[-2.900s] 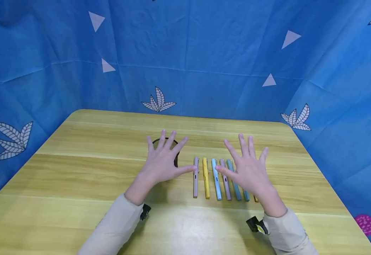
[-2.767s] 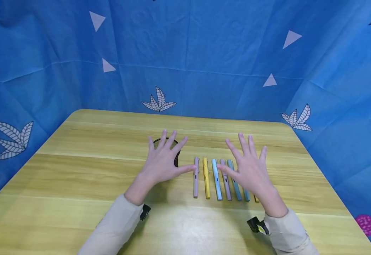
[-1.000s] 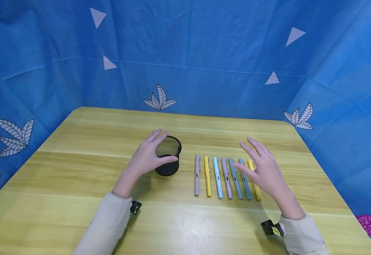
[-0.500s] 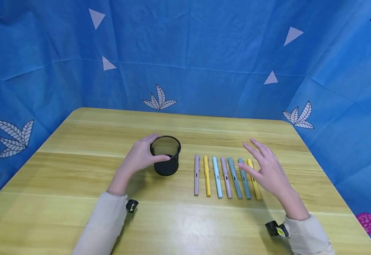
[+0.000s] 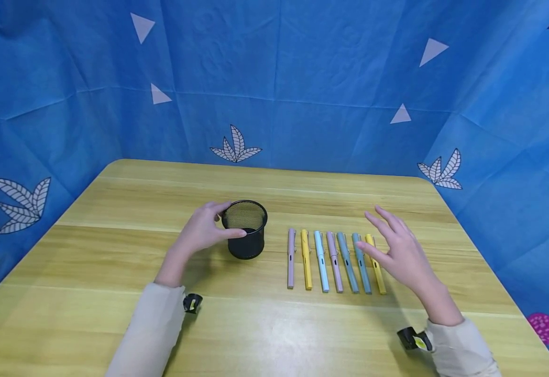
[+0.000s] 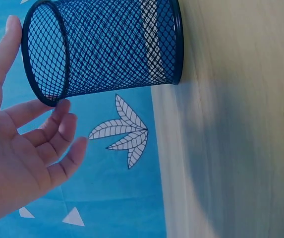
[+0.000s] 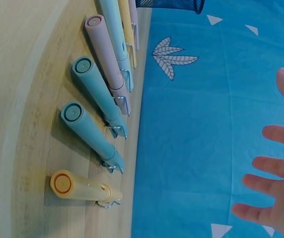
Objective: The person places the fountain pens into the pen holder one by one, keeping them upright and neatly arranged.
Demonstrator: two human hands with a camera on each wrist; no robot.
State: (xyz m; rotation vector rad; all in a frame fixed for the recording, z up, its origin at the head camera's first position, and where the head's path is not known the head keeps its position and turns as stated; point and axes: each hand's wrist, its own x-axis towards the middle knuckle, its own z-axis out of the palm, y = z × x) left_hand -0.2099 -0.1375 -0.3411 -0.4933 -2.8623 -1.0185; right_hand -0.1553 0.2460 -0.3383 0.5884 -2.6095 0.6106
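Observation:
A black mesh pen holder stands upright on the table, left of the pens. My left hand holds its rim from the left, thumb at the front and fingers at the far side. In the left wrist view, the thumb and index finger of the left hand meet the holder's rim; the other fingers are bent loosely. Several capped pens lie side by side, among them a lavender pen at the left end and a yellow pen at the right. My right hand hovers by the right-hand pens, fingers spread, holding nothing.
The wooden table has rounded far corners. A blue cloth with leaf and triangle prints hangs behind it and along both sides. Between the lavender and right-end yellow pens lie another yellow, a light blue, a second lavender and two teal ones.
From spread above the table, the left hand has moved left and closed in on the pen holder's rim; the holder shifted slightly left. The right hand moved right, uncovering the pens, its fingers less spread.

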